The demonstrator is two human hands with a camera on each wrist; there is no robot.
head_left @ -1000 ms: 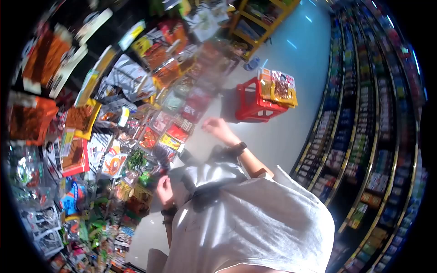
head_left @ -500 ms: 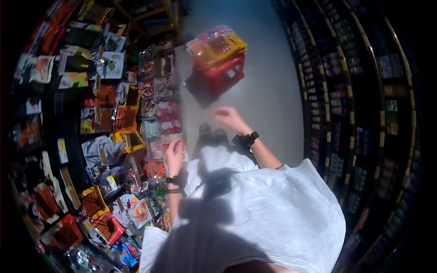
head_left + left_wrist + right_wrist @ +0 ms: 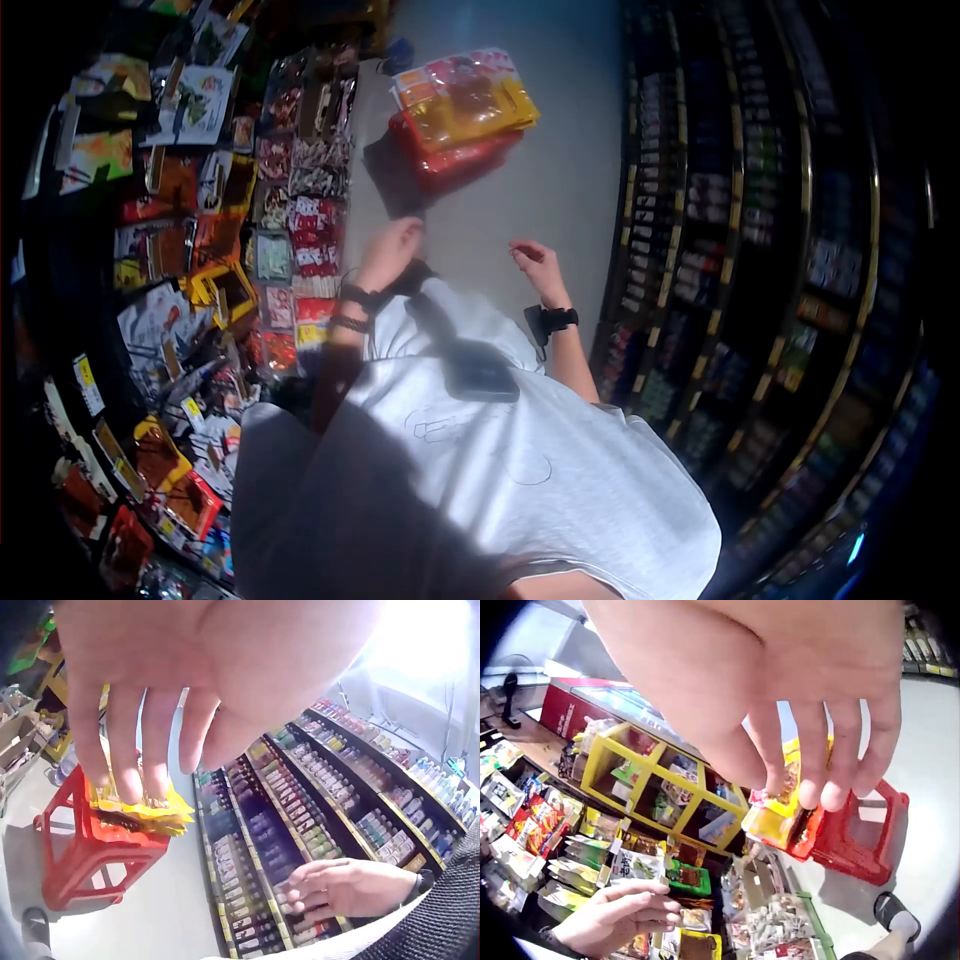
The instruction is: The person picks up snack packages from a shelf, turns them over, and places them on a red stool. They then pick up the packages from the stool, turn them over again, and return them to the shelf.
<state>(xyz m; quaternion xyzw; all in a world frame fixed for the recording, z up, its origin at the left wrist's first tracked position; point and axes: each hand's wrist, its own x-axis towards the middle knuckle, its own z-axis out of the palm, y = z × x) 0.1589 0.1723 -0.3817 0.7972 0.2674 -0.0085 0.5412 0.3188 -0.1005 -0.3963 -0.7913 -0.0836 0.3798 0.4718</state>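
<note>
My left hand (image 3: 393, 250) is held out in front of my body, its fingers loosely extended and nothing in them. A short way to its right, my right hand (image 3: 540, 270) hovers over the floor with relaxed, slightly bent fingers, also holding nothing. Ahead of both stands a red plastic stool (image 3: 64, 862). On its seat lies a pile of yellow-edged snack packets (image 3: 470, 100) in clear and printed plastic. In both wrist views the fingers overlap the packets, while the head view shows the hands apart from them.
Snack-filled shelves (image 3: 220, 290) line the left side, with small packets in low bins (image 3: 317, 235) along the aisle. Shelves of bottles (image 3: 300, 802) run along the right. Pale floor (image 3: 570, 150) lies between. A yellow compartment rack (image 3: 660, 780) stands at the aisle's far end.
My view has turned, so the stool now sits ahead instead of to the right, and nearer. The left hand has come up and forward from beside the shelf. Both hands stay without a thing.
</note>
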